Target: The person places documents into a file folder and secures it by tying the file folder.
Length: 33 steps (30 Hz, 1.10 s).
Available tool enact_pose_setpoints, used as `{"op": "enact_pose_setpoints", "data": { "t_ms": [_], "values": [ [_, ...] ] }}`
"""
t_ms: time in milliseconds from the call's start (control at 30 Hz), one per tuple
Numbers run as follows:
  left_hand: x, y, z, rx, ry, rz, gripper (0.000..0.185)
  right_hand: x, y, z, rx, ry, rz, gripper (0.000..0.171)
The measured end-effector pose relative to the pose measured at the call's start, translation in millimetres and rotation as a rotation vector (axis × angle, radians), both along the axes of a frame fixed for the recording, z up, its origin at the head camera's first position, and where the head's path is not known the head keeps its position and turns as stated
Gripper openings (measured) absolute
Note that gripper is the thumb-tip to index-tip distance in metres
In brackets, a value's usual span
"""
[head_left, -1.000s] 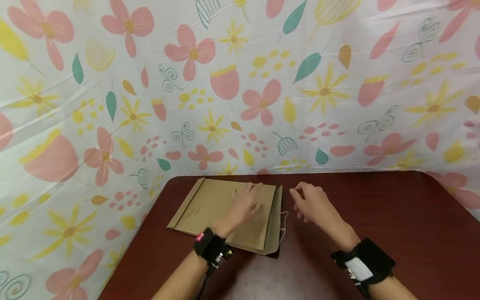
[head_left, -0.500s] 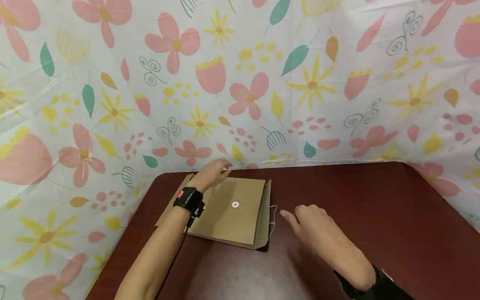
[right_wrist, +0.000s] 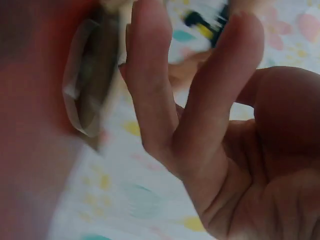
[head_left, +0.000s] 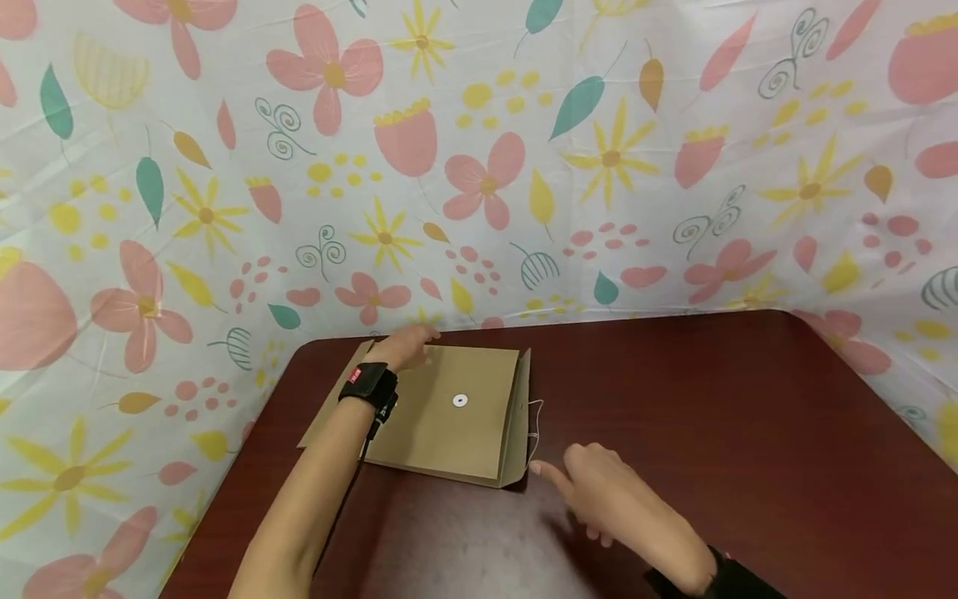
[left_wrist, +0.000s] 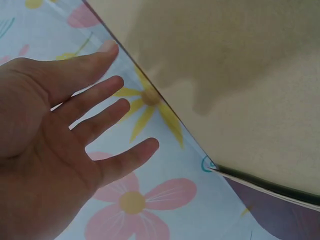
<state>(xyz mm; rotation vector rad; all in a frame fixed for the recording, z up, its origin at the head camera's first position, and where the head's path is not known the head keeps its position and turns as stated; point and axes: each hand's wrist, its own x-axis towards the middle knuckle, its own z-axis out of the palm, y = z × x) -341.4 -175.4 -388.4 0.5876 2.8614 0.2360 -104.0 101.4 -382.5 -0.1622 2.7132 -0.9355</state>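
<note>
Flat brown kraft-paper envelope with a white round button clasp, lying at the far left corner of the dark red-brown wooden table, its far edge close along the back edge. Flap open on the right side, raised a little, a thin white string trailing from it onto the wood.

Left hand stretched across the envelope's far edge, fingers straight and spread apart, gripping nothing; seemingly placed there to steady the envelope or reach its back edge against the flower-printed cloth draped behind the table.

Right hand low over the table just beside the flap's near corner, index finger extended toward the string, other fingers loosely bent, clamped on nothing. Likely positioned for the string, though contact cannot be told.
</note>
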Motion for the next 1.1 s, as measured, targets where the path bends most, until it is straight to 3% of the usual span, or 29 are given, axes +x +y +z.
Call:
{"op": "enact_pose_setpoints", "data": {
  "t_ms": [233,400,500,733,967,1100],
  "values": [
    [-14.8,13,-9.3,-0.184,-0.021,-0.027,0.067,-10.3,-6,-44.4,-0.226,-0.175,0.070,0.063],
    [-12.6,24,-18.0,-0.224,-0.062,0.047,0.072,-11.0,-16,-60.0,-0.363,-0.216,0.084,0.045],
    [-10.9,26,-21.2,-0.259,-0.070,0.040,0.065,-11.9,-21,-67.6,-0.449,-0.225,0.076,0.031],
    [-13.2,21,-28.7,-0.244,-0.043,0.007,0.061,-18.5,-32,-80.1,-0.489,-0.215,0.033,0.041],
    [-18.5,16,-30.0,-0.183,0.016,0.048,0.052,-31.4,-36,-81.1,-0.531,-0.127,0.033,0.017],
    [-22.5,12,-25.0,-0.121,0.054,0.024,0.044,-34.9,-31,-74.8,-0.490,-0.034,0.018,0.015]
  ]
}}
